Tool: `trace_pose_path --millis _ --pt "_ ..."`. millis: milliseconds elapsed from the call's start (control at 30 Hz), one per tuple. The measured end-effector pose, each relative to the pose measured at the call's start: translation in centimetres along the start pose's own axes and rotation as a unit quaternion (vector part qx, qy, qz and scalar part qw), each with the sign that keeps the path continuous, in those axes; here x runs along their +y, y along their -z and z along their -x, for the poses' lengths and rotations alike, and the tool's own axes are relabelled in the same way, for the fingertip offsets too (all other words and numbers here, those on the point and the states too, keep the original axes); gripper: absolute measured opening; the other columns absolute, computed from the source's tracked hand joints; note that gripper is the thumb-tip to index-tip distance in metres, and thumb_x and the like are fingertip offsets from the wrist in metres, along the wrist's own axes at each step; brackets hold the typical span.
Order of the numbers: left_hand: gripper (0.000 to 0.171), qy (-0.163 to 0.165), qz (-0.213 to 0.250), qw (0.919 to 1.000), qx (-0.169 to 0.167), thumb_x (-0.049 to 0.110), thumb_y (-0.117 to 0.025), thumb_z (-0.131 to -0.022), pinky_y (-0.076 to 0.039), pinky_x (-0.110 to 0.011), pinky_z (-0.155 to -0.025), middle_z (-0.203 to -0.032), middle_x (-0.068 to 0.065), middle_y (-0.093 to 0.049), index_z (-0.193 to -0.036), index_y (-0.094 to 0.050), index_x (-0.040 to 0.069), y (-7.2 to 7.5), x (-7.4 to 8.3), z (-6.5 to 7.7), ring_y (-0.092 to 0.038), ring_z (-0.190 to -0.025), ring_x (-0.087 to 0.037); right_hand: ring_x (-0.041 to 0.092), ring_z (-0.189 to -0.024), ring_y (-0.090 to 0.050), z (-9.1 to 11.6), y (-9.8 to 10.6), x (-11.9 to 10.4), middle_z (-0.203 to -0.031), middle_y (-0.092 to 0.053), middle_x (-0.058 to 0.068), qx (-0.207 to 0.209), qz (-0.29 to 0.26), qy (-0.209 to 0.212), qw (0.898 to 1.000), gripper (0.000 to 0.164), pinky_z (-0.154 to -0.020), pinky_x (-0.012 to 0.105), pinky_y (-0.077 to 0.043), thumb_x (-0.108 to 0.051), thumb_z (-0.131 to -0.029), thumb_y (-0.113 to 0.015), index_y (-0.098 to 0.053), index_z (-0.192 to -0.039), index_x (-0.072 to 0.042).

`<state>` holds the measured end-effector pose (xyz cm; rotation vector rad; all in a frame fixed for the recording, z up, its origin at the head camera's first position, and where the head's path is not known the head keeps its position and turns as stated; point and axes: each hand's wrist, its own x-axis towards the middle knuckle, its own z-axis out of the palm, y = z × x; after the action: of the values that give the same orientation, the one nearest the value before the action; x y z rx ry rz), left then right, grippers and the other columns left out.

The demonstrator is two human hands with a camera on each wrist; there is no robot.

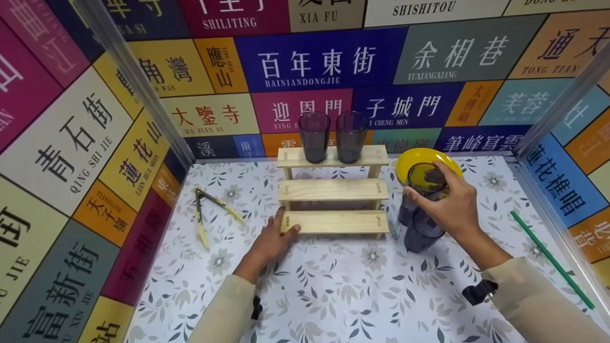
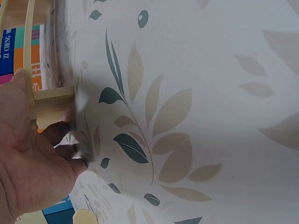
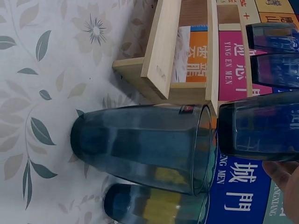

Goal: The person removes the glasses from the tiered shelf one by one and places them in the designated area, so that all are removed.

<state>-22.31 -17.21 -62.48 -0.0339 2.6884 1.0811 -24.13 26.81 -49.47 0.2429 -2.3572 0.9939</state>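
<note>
My right grip (image 1: pixel 452 206) pinches a dark glass (image 3: pixel 259 128) above two standing glasses (image 3: pixel 140 144) on the worktop (image 1: pixel 310 295); my left grip (image 1: pixel 272 239) clasps the wooden rack (image 1: pixel 337 222).

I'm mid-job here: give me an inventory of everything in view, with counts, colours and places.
Table: one, white with grey leaf print, beneath everything
Wooden stand: one, pale, mid-table, three tiers
Upper glasses: two, dark tinted, top tier
Standing glasses: two, dark tinted, right of stand
Held glass: one, dark tinted, right of stand
Plate: one, yellow, right rear
Tongs: one pair, black and yellow, left of stand
Stick: one, green, far right
Sign panels: many, multicoloured, walls
Posts: two, grey, wall corners
Sleeves: two, beige, forearms
Wrist straps: two, black, wrists
Left hand: one, holding bottom tier's left end
Right hand: one, gripping held glass
</note>
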Motion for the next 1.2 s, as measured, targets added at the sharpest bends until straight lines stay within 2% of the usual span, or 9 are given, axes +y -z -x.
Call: trace_pose_path --millis 67,167,267,333,567,767,867,1067,1200 --pt "0.092 0.002 -0.001 1.0 0.0 0.07 -0.051 -0.11 -0.03 -0.075 -0.129 -0.179 -0.034 -0.021 -0.18 -0.015 0.022 -0.1 -0.1 -0.1 -0.027 -0.161 -0.065 0.046 -0.121 -0.072 0.1 0.3 0.1 -0.131 -0.076 0.025 0.0 0.003 -0.004 1.0 0.087 -0.102 0.052 -0.056 -0.03 -0.079 -0.103 -0.064 -0.153 -0.005" --pt "0.093 0.005 -0.001 1.0 0.0 0.071 -0.051 -0.109 -0.029 -0.074 -0.13 -0.18 -0.033 -0.021 -0.18 -0.014 0.024 -0.1 -0.1 -0.1 -0.026 -0.162 -0.064 0.045 -0.122 -0.073 0.3 0.8 0.3 -0.133 -0.076 0.024 0.003 0.007 -0.003 1.0 0.087 -0.102 0.027 -0.052 -0.031 -0.079 -0.103 -0.065 -0.153 -0.007" --pt "0.093 0.01 0.0 1.0 -0.001 0.072 -0.05 -0.109 -0.028 -0.073 -0.131 -0.181 -0.032 -0.02 -0.18 -0.014 0.025 -0.2 -0.1 0.0 -0.026 -0.163 -0.062 0.045 -0.121 -0.074 0.5 1.3 0.7 -0.135 -0.076 0.024 0.005 0.011 -0.004 1.0 0.088 -0.094 0.003 -0.038 -0.032 -0.079 -0.103 -0.065 -0.154 -0.009" --pt "0.092 0.013 -0.001 0.9999 -0.002 0.072 -0.05 -0.109 -0.028 -0.073 -0.131 -0.181 -0.032 -0.019 -0.18 -0.013 0.026 -0.2 0.0 0.1 -0.025 -0.164 -0.061 0.045 -0.12 -0.074 0.6 1.7 1.0 -0.135 -0.076 0.024 0.004 0.011 -0.007 1.0 0.088 -0.092 -0.001 -0.037 -0.033 -0.079 -0.103 -0.064 -0.154 -0.009" --pt "0.091 0.011 0.0 0.9999 0.0 0.071 -0.049 -0.11 -0.029 -0.074 -0.13 -0.181 -0.032 -0.018 -0.18 -0.014 0.025 -0.1 -0.1 -0.1 -0.026 -0.163 -0.062 0.04 -0.111 -0.075 1.0 2.9 1.7 -0.129 -0.078 0.023 0.007 0.009 -0.019 1.0 0.086 -0.086 -0.003 -0.038 -0.031 -0.081 -0.101 -0.064 -0.156 -0.013" --pt "0.09 0.005 0.004 1.0 0.001 0.069 -0.05 -0.111 -0.03 -0.075 -0.129 -0.18 -0.034 -0.019 -0.18 -0.014 0.025 -0.1 -0.1 0.0 -0.028 -0.162 -0.063 -0.001 -0.105 -0.068 1.5 3.9 2.6 -0.123 -0.08 0.017 0.007 -0.006 -0.041 0.999 0.081 -0.086 -0.003 -0.044 -0.03 -0.082 -0.101 -0.066 -0.153 -0.014" --pt "0.09 -0.002 0.002 1.0 0.0 0.067 -0.051 -0.111 -0.031 -0.075 -0.128 -0.179 -0.035 -0.02 -0.18 -0.014 0.023 -0.1 0.0 0.0 -0.029 -0.161 -0.063 -0.015 -0.102 -0.061 1.8 4.4 3.0 -0.124 -0.08 0.018 0.011 -0.001 -0.05 0.999 0.081 -0.085 -0.004 -0.044 -0.03 -0.082 -0.101 -0.066 -0.153 -0.015" --pt "0.089 -0.02 0.007 0.9998 0.001 0.062 -0.054 -0.112 -0.03 -0.076 -0.128 -0.177 -0.034 -0.028 -0.179 -0.015 0.02 0.1 0.1 0.0 -0.026 -0.163 -0.062 -0.018 -0.095 -0.058 2.3 5.5 3.9 -0.119 -0.08 0.018 0.028 0.016 -0.072 0.997 0.081 -0.083 -0.004 -0.042 -0.03 -0.082 -0.101 -0.067 -0.153 -0.016" --pt "0.09 -0.008 0.006 0.9999 -0.003 0.065 -0.053 -0.111 -0.029 -0.075 -0.129 -0.179 -0.033 -0.025 -0.18 -0.014 0.022 0.1 0.1 0.0 -0.025 -0.164 -0.062 -0.012 -0.095 -0.06 2.5 6.1 4.2 -0.119 -0.08 0.018 0.028 0.021 -0.078 0.996 0.082 -0.083 -0.004 -0.041 -0.032 -0.081 -0.101 -0.066 -0.154 -0.017"
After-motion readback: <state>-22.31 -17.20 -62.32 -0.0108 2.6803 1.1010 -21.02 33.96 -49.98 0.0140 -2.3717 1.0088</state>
